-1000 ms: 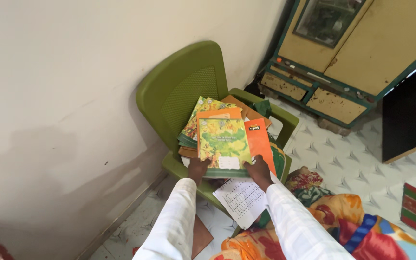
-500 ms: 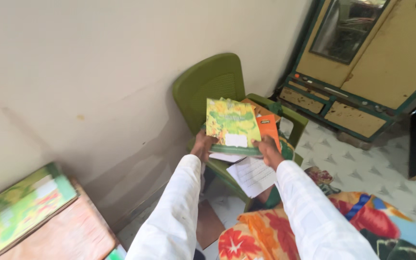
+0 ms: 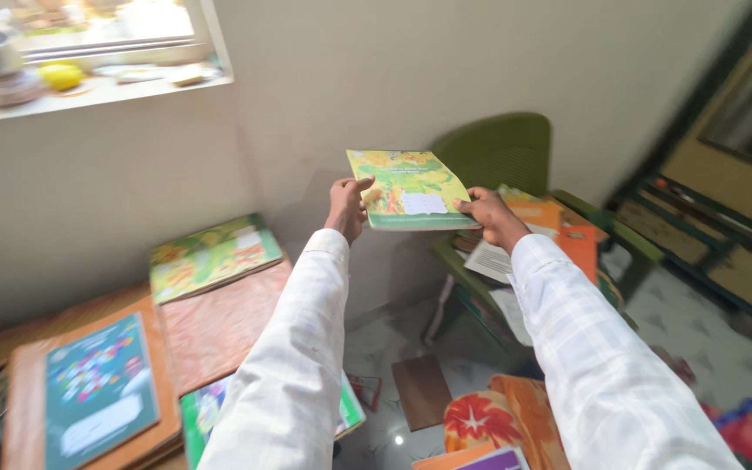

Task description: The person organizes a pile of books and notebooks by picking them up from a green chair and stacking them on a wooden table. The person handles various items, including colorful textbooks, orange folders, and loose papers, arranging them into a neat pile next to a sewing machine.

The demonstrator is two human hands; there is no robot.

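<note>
Your left hand (image 3: 346,207) and right hand (image 3: 491,218) are each pinching a side edge of the yellow-green booklet (image 3: 408,189), lifting it above the green chair (image 3: 502,157). Its white rectangular label is facing up. Gripped so thinly, it could sag and slip toward the orange books (image 3: 567,231) on that chair.

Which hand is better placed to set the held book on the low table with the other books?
Probably the left hand. It grips the yellow-green book's left edge, on the side of the low table; the right hand holds the edge nearer the green chair.
</note>
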